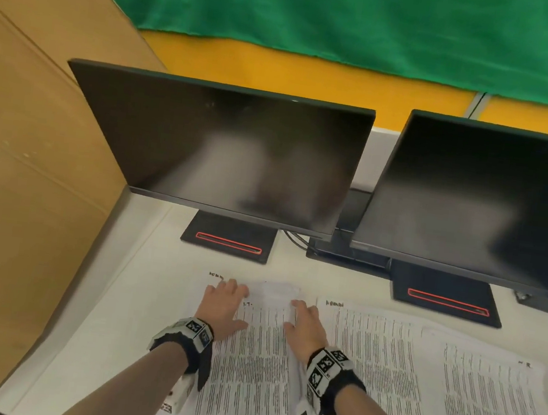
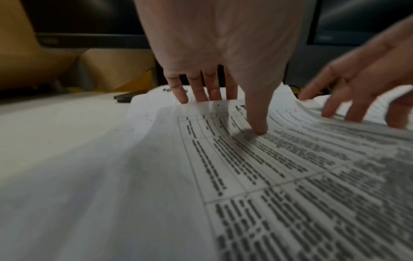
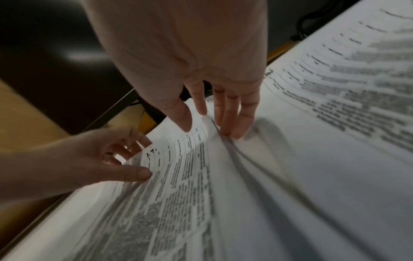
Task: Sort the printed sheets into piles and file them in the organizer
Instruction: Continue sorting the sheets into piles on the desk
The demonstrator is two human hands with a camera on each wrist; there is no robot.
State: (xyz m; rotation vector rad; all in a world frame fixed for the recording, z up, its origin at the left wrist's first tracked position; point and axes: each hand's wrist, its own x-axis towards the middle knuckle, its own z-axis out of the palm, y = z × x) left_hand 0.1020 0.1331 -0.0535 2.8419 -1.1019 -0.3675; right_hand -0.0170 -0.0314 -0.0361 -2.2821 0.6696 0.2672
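Printed sheets lie in overlapping piles on the white desk [image 1: 137,294]. My left hand [image 1: 236,304] is at the far left corner of the top sheet [image 1: 247,359] of the left pile. Its thumb [image 2: 259,129] presses on the print while its fingers [image 2: 201,91] reach behind the raised far edge, pinching the sheet. My right hand [image 1: 297,317] touches the same sheet's [image 3: 178,176] far right edge with straight fingers [image 3: 234,123] and grips nothing. A second pile [image 1: 378,358] lies to the right. No organizer is in view.
Two dark monitors [image 1: 224,153] [image 1: 486,206] stand on black bases [image 1: 228,241] just beyond the sheets. A cardboard wall [image 1: 27,177] closes the left side. More sheets [image 1: 489,413] lie at the right, and cables [image 1: 296,239] run between the bases.
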